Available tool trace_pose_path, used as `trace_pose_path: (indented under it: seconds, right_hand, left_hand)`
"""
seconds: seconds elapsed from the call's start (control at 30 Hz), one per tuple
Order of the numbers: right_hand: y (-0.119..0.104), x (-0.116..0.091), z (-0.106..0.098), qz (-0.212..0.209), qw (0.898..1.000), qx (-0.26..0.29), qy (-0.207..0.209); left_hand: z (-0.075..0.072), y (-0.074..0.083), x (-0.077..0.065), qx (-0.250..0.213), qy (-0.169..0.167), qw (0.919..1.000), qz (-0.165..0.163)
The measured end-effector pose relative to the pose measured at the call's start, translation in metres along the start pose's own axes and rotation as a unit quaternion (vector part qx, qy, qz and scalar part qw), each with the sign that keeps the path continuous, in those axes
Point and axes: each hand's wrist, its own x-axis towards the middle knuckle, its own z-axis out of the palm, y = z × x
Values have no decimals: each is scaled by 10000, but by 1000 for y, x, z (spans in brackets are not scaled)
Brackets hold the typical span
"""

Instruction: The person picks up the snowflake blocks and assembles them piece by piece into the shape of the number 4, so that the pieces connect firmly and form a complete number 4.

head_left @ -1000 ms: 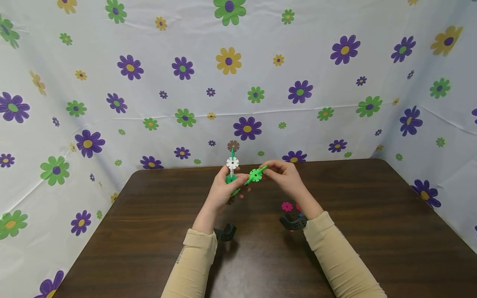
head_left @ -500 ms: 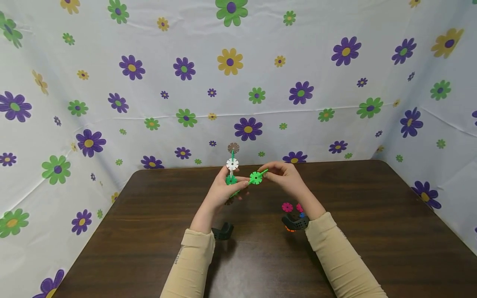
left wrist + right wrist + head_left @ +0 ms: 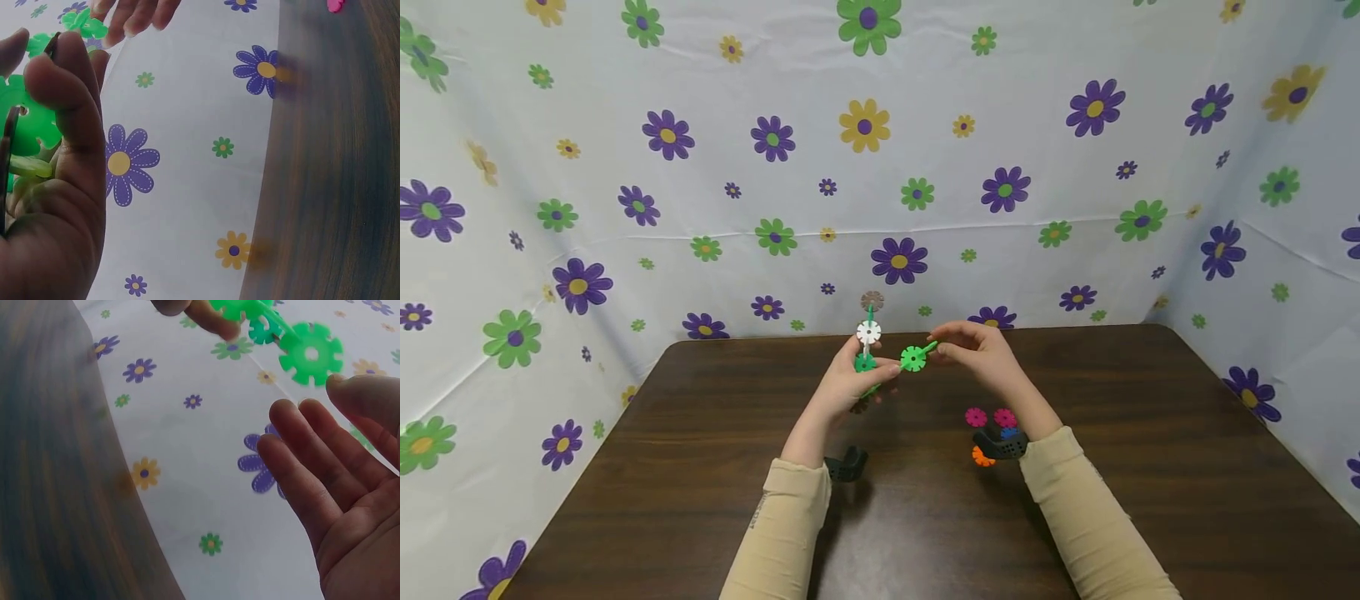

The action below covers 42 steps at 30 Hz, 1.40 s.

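My left hand (image 3: 838, 387) holds a chain of interlocked notched plastic discs above the table. A brown disc (image 3: 872, 301) tops the chain, with a white disc (image 3: 868, 332) and a darker green disc (image 3: 864, 363) below; fingers hide part of its lower end. To the right, a bright green disc (image 3: 913, 358) faces the head camera beside the left thumb tip. Joined to it is another bright green disc (image 3: 311, 355), seen edge-on from the head, which my right hand (image 3: 981, 354) pinches at its rim. The right hand's other fingers (image 3: 300, 481) extend loosely below.
Pink discs (image 3: 975, 417), a blue disc (image 3: 1009, 433) and an orange disc (image 3: 982, 456) lie on the dark wooden table (image 3: 917, 517) below the right wrist, partly behind its black camera mount (image 3: 1000, 445). A flower-print cloth (image 3: 820, 275) hangs behind the table.
The bright green discs have shifted slightly down, close to the left thumb. My right forearm has moved slightly right, uncovering more of the pink, blue and orange discs. Both hands keep their holds.
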Motion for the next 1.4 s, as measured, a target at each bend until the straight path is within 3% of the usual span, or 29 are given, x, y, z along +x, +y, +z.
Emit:
trace_pose_path:
  seconds: [0.13,0.37,0.57,0.77,0.93,1.1,1.4]
  right_hand:
    - [5,-9,-14,156,9997,-197,58]
    - [24,-29,-49,696,9945,-747,-240]
    - [44,-45,-76,1244,9856,-1068,-404]
    - [59,-57,-92,1580,9703,-1737,-588]
    - [64,-62,-96,1590,9576,-2107,-1153]
    - [64,-64,-96,1474,9536,-2152,-1502]
    - [67,-61,-93,1178,9459,-2567,-1599]
  left_hand:
    - [0,-1,0,-6,-36,10000,-25]
    - [-1,1,-3,29,-92,10000,11]
    - [-2,0,-4,26,-99,9999,-2]
    - [-2,0,-5,131,-82,9999,5]
    - [0,1,-6,199,-38,9998,33]
    - [0,1,-7,173,-49,9998,-12]
    - [-2,3,-7,218,-46,9997,-28]
